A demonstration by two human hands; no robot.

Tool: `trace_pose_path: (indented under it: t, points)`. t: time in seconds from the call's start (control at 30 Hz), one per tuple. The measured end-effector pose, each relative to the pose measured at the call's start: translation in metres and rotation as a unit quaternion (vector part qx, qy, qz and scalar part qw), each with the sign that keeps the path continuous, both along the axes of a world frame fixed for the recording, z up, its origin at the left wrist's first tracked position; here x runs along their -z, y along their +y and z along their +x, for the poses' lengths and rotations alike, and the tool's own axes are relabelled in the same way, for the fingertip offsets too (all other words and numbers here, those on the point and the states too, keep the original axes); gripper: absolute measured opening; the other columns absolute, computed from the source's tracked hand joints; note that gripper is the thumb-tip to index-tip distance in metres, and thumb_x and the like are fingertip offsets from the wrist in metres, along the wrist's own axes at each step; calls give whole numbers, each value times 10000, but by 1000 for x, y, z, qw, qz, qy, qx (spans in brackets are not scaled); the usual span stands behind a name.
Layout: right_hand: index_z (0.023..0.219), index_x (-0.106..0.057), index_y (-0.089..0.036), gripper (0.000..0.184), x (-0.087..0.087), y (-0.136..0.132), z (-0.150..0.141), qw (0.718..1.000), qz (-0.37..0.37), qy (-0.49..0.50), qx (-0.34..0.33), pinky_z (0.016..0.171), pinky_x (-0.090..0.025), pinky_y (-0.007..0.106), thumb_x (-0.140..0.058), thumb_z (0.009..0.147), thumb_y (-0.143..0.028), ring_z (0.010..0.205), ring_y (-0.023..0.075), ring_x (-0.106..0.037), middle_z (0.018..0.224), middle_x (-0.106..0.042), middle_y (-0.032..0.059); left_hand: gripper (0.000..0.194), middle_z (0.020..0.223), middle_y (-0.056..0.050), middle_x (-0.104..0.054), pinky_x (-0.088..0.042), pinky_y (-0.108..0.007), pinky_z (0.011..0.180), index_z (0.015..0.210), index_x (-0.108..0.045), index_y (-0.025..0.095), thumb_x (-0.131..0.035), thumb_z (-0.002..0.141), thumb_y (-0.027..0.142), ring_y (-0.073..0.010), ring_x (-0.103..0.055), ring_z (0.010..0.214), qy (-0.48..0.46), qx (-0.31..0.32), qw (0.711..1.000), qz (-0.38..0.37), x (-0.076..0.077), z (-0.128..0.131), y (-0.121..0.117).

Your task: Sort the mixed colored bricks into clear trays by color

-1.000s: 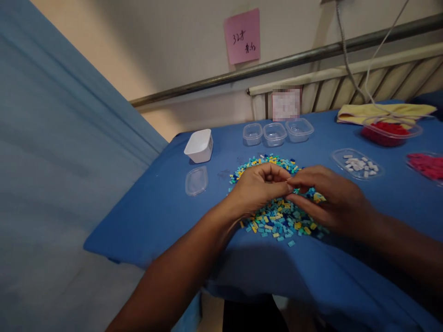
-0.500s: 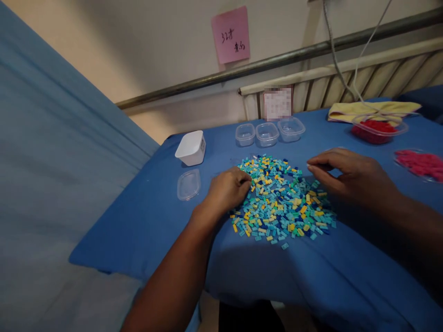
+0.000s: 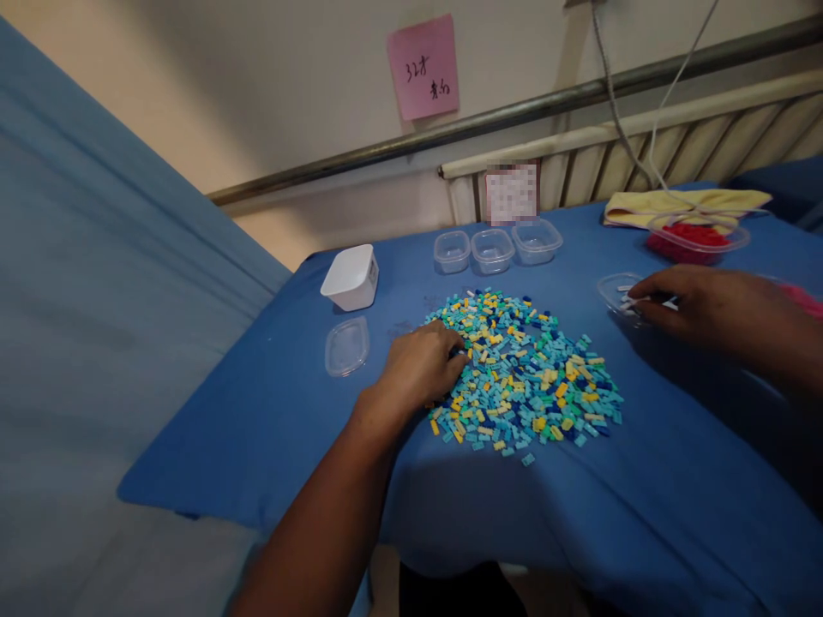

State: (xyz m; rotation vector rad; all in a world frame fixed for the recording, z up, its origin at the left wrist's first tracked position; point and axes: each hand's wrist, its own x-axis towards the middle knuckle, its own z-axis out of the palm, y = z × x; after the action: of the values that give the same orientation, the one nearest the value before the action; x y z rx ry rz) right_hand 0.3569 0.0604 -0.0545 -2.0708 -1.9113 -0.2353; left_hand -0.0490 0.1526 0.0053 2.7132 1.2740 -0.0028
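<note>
From your head, the camera looks forward and down over your left hand (image 3: pixel 421 364) and right hand (image 3: pixel 694 313), across the worktop (image 3: pixel 257 403) to the far wall (image 3: pixel 302 94).

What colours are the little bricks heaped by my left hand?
The little bricks are mostly light blue, with dark blue, green and yellows; head view shows it.

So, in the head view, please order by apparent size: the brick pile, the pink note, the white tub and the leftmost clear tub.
Largest to smallest, as they look:
brick pile
pink note
white tub
leftmost clear tub
</note>
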Motion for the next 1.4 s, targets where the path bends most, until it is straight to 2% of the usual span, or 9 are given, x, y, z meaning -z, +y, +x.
trace_pose_path:
  t: [0.2, 0.33, 0.47, 0.77, 0.9, 1.03, 1.2, 1.3, 1.4]
  points:
    - [1163, -835, -231, 399, -4, 0, -4, 998, -61, 22, 15, 643, -442, 387, -600, 978, -496, 828, 313, -734, 1070, -842, 134, 213, 1148, -90, -740, -490, -386, 780, 1107, -809, 225, -686, 987, 352, -285, -686, 996, 5, -8, 1000, -3, -2, 0, 1]
    - [1166, -836, -205, 443, -4, -1, -9, 1000, -23, 5, -6, 640, -456, 395, -571, 998, -518, 838, 323, -741, 1096, -837, 159, 353, 1196, -101, -727, -518, -405, 850, 1319, -771, 237, -674, 993, 334, -292, -678, 1037, 7, 20, 1000, 9, -5, -5, 1]
    - [1152, -836, -216, 443, 0, -1, -16, 999, 15, -4, -39, 673, -515, 391, -524, 1021, -501, 904, 326, -760, 1122, -839, 132, 390, 1164, -97, -726, -514, -397, 886, 1369, -760, 262, -639, 999, 292, -280, -677, 1047, 6, 58, 998, 1, -5, -10, 3]
    - [1167, -808, -212, 372, 1, -3, -27, 993, 51, 7, -108, 746, -572, 413, -553, 1047, -456, 965, 328, -782, 1180, -834, 116, 228, 1082, -67, -722, -483, -374, 855, 1134, -792, 217, -646, 964, 255, -237, -659, 966, -24, 88, 996, -23, -4, -16, 9]
    - [1093, -796, -239, 331, -5, -4, -39, 988, 43, 28, -147, 712, -566, 431, -544, 1052, -449, 916, 333, -781, 1108, -831, 113, 186, 1045, -84, -698, -486, -394, 869, 1062, -771, 190, -632, 961, 262, -241, -644, 940, -5, 84, 996, -6, -4, -11, 7]
    - [1037, -768, -275, 280, -13, -6, -57, 974, 46, 60, -212, 736, -565, 462, -536, 1060, -430, 900, 345, -769, 999, -810, 96, 261, 1101, -104, -685, -482, -417, 952, 1171, -794, 210, -609, 1012, 304, -266, -643, 1050, 12, 105, 994, 6, -6, -9, 5]
    - [1031, -747, -269, 215, -15, -8, -78, 957, 61, 87, -268, 807, -587, 447, -567, 1083, -375, 899, 298, -762, 991, -797, 69, 158, 1035, -103, -668, -451, -409, 868, 988, -764, 168, -635, 965, 256, -251, -612, 966, -9, 88, 996, 9, -8, -8, 6]
    - [1147, -734, -227, 167, -17, -10, -96, 942, 120, 107, -294, 836, -621, 418, -600, 1090, -308, 940, 263, -776, 1064, -809, 84, 176, 1015, -85, -675, -450, -363, 833, 1020, -748, 156, -664, 969, 302, -211, -602, 918, -172, 56, 982, -62, -6, 1, 1]
    - [1329, -700, -230, 270, -21, -15, -119, 920, 178, 141, -319, 911, -648, 410, -674, 1062, -264, 1085, 265, -778, 1216, -799, 108, 320, 915, -52, -657, -444, -294, 741, 1029, -729, 138, -757, 947, 446, -154, -569, 804, -353, 22, 890, -288, 0, 18, -14]
